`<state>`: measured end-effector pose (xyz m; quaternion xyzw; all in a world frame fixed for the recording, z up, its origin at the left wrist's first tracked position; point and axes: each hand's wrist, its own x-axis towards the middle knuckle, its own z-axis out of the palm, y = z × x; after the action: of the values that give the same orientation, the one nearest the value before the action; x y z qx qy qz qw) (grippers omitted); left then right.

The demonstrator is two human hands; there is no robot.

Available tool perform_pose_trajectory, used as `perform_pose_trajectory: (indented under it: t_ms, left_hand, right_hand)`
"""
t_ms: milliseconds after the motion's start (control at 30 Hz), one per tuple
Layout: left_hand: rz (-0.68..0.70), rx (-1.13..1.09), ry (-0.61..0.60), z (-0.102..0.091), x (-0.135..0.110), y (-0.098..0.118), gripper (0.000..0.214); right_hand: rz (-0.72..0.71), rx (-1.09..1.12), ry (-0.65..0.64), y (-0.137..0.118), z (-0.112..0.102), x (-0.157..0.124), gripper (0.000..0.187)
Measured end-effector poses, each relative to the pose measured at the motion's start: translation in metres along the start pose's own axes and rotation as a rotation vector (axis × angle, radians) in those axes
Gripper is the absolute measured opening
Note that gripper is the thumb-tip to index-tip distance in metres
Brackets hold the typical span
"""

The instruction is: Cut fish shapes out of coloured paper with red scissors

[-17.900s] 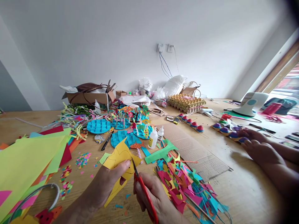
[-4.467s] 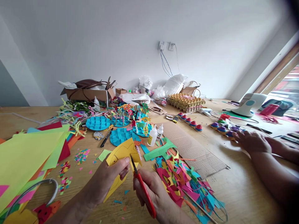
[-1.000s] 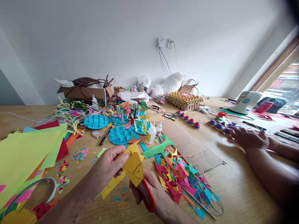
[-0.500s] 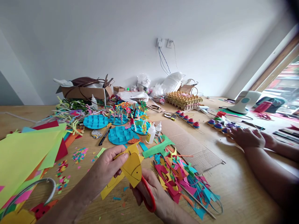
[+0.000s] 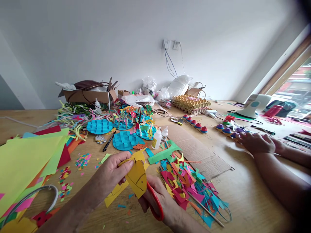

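Note:
My left hand pinches a piece of yellow paper between thumb and fingers. Pen lines on the paper outline a fish with a dot for an eye. Red-handled scissors are in my right hand, fingers wrapped round the handles. Their blades are hidden behind the yellow paper, at its right edge. Just beyond my hands lie a spotted orange paper fish and a blue scalloped disc. A heap of coloured paper scraps spreads to the right of the scissors.
Two white glue bottles stand beyond the hands. Coloured paper sheets lie at the left, near a black marker. A flat cardboard piece is on the right. Another person's hands rest by painted egg-carton strips.
The right hand and scissors have shifted slightly right and down along the paper's edge. The yellow paper has turned a little; my left hand keeps its hold.

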<state>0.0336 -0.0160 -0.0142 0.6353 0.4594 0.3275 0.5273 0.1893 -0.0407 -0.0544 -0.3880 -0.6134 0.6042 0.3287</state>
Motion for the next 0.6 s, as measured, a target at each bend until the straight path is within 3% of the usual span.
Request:
perform_pose_trajectory:
  t_ms: [600]
  left_hand:
    - [0.001,-0.090,0.060,0.009,0.000,-0.001,0.025]
  right_hand:
    - [-0.063,0.025,0.031,0.020,0.001,0.000,0.052]
